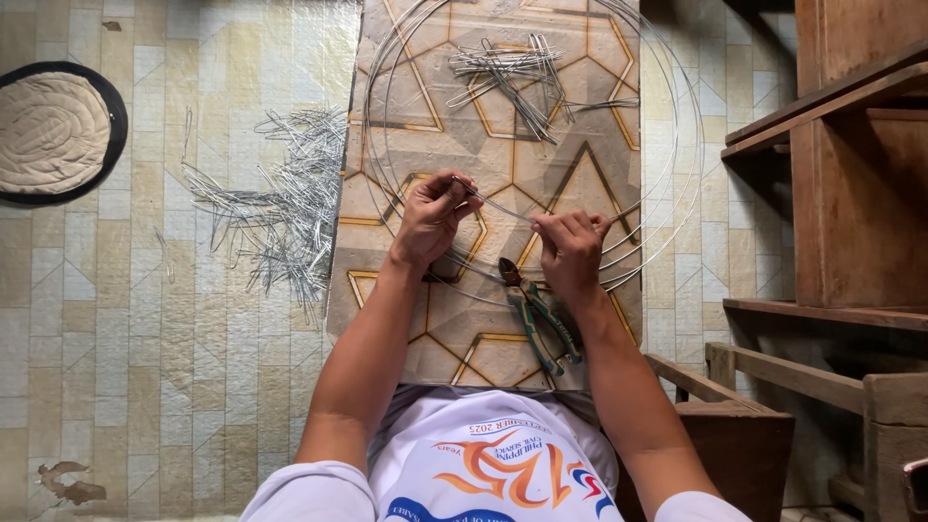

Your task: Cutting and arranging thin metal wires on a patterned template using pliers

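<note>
My left hand (432, 217) pinches one end of a short piece of thin metal wire (503, 207); my right hand (570, 249) pinches its other end. The wire stretches between them above a patterned board (406, 126) with gold star lines. Large loops of coiled wire (677, 126) lie on the board around my hands. Green-handled pliers (539, 314) rest on the board just under my right wrist. A small heap of bent wire pieces (512, 72) sits at the board's far end.
A big scatter of bent wire pieces (285, 208) lies on the tiled floor left of the board. A round woven mat (53, 130) is at the far left. Wooden shelves (851, 164) and a wooden frame (773, 387) stand on the right.
</note>
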